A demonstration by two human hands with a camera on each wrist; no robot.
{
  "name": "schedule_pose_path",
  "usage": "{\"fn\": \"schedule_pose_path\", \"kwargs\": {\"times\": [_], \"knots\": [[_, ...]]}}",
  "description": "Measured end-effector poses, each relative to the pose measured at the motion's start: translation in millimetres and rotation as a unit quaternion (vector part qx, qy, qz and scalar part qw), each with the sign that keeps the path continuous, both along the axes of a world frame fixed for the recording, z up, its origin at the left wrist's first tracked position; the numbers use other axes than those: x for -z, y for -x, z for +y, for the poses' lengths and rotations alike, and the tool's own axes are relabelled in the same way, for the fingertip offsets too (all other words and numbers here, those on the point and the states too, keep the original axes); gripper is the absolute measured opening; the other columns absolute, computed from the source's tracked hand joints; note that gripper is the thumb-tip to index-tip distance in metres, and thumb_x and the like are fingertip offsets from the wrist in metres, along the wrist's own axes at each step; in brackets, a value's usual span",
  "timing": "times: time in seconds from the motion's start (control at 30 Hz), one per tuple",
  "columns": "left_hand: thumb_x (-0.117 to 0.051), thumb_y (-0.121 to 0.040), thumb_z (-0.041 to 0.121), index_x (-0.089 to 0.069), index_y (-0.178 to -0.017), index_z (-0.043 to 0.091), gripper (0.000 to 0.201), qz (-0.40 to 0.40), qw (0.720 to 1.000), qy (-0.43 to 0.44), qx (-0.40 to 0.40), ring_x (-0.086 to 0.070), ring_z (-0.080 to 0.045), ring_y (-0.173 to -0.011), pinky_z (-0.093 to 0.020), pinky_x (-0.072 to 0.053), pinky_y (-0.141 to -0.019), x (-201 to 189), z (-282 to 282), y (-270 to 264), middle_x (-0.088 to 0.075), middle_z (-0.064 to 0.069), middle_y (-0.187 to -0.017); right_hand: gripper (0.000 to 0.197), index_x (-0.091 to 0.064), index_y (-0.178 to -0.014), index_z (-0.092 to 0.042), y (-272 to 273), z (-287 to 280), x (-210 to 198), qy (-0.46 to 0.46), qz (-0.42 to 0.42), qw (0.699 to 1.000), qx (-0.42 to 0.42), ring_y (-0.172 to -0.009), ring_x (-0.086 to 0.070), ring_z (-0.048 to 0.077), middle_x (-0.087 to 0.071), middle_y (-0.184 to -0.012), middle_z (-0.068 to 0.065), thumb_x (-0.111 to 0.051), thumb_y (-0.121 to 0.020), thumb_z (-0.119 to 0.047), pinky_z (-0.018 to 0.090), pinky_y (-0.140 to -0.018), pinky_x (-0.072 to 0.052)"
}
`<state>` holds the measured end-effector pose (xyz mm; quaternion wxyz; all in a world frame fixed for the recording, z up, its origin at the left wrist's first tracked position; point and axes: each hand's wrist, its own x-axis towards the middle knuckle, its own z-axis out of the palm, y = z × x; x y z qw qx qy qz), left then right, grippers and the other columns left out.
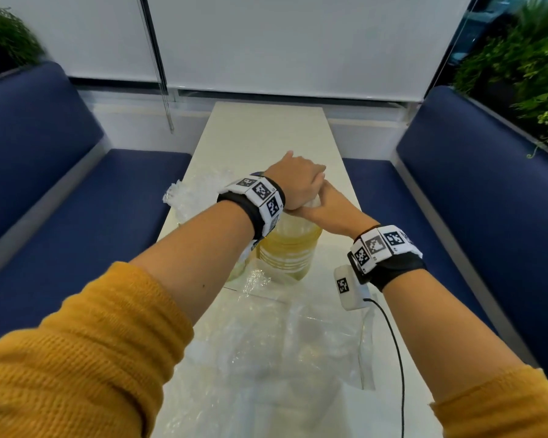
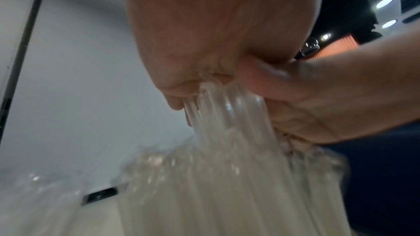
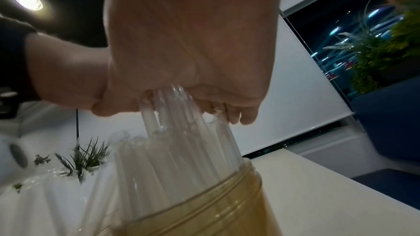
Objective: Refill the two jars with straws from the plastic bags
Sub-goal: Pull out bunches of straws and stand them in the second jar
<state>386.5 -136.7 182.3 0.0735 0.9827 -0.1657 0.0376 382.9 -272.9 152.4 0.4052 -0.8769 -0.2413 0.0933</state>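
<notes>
A yellowish clear jar [image 1: 287,248] [image 3: 204,211] stands mid-table, packed with clear straws [image 2: 227,132] [image 3: 181,150]. My left hand [image 1: 295,181] [image 2: 193,51] comes from above and curls its fingers round the straws' top ends. My right hand [image 1: 326,207] [image 3: 193,42] grips the same bundle from the right, touching the left hand. A second jar [image 1: 238,267] shows only as a sliver behind my left forearm. One crumpled plastic bag [image 1: 266,343] lies flat in front of the jars and another bag [image 1: 193,191] sits behind them on the left.
The narrow white table [image 1: 266,131] runs away from me between two blue benches [image 1: 76,216] [image 1: 456,216]. A black cable [image 1: 399,358] hangs from the right wrist unit over the near table. Plants [image 1: 519,74] sit behind the bench backs.
</notes>
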Motion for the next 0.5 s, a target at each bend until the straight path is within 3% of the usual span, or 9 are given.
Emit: {"fn": "schedule_pose_path", "kwargs": {"times": [0.07, 0.1, 0.17, 0.23, 0.33, 0.4, 0.5], "knots": [[-0.018, -0.109, 0.031, -0.034, -0.154, 0.009, 0.052, 0.037, 0.999, -0.017, -0.005, -0.039, -0.033, -0.142, -0.044, -0.015, -0.121, 17.5, -2.3, 2.8, -0.043, -0.015, -0.155, 0.081, -0.044, -0.143, -0.02, 4.5, -5.7, -1.7, 0.023, 0.009, 0.999, -0.021, -0.117, -0.055, 0.005, -0.056, -0.131, -0.009, -0.086, -0.075, -0.035, 0.018, -0.096, -0.046], [-0.016, -0.109, 0.031, -0.022, -0.159, 0.01, 0.055, 0.041, 0.998, -0.042, -0.014, -0.03, -0.033, -0.148, -0.045, -0.013, -0.123, 28.3, -3.6, 4.5, -0.031, -0.012, -0.163, 0.091, -0.037, -0.148, -0.018, 5.4, -8.9, -1.3, 0.048, 0.01, 0.998, -0.025, -0.123, -0.052, 0.008, -0.053, -0.136, -0.006, -0.087, -0.074, -0.033, 0.015, -0.094, -0.042], [-0.014, -0.107, 0.034, -0.008, -0.161, 0.011, 0.058, 0.024, 0.993, -0.108, -0.034, -0.014, -0.032, -0.154, -0.046, -0.007, -0.125, 46.7, -5.1, 6.4, -0.01, -0.007, -0.169, 0.121, -0.007, -0.157, -0.008, 7.7, -13.0, -0.2, 0.098, 0.017, 0.995, -0.02, -0.139, -0.037, 0.014, -0.034, -0.155, 0.002, -0.089, -0.072, -0.032, 0.013, -0.098, -0.03], [-0.014, -0.107, 0.034, -0.004, -0.161, 0.013, 0.06, 0.016, 0.991, -0.129, -0.043, -0.009, -0.031, -0.155, -0.048, -0.006, -0.125, 51.6, -6.5, 5.0, -0.004, -0.006, -0.17, 0.136, 0.012, -0.155, -0.005, 10.1, -15.7, -1.7, 0.106, 0.03, 0.994, -0.017, -0.149, -0.021, 0.017, -0.015, -0.164, 0.004, -0.09, -0.07, -0.032, 0.013, -0.101, -0.023], [-0.015, -0.108, 0.034, -0.011, -0.161, 0.015, 0.057, 0.035, 0.996, -0.077, -0.043, -0.008, -0.028, -0.156, -0.051, -0.004, -0.125, 33.9, -6.6, 13.1, -0.007, -0.007, -0.17, 0.138, 0.016, -0.155, -0.007, 8.4, -19.2, -7.9, 0.108, 0.035, 0.993, -0.015, -0.152, -0.013, 0.019, -0.008, -0.166, 0.004, -0.088, -0.07, -0.037, 0.018, -0.107, -0.02], [-0.024, -0.108, 0.036, -0.025, -0.159, 0.017, 0.054, 0.017, 0.999, 0.0, -0.039, -0.013, -0.026, -0.155, -0.052, -0.006, -0.124, 21.0, -3.1, 24.5, -0.016, -0.006, -0.168, 0.134, 0.013, -0.157, -0.01, 7.6, -22.3, -15.1, 0.117, 0.011, 0.993, 0.0, -0.152, -0.014, 0.022, -0.009, -0.166, 0.006, -0.085, -0.072, -0.046, 0.028, -0.116, -0.021], [-0.047, -0.101, 0.035, -0.057, -0.137, 0.022, 0.04, -0.076, 0.986, 0.139, -0.042, -0.042, -0.021, -0.137, -0.046, -0.031, -0.114, 7.1, 5.5, 63.4, -0.047, 0.0, -0.149, 0.113, -0.005, -0.159, -0.018, 12.5, -35.6, -27.9, 0.151, -0.035, 0.988, 0.029, -0.149, -0.025, 0.025, -0.022, -0.163, 0.007, -0.074, -0.079, -0.056, 0.04, -0.119, -0.027]]}}
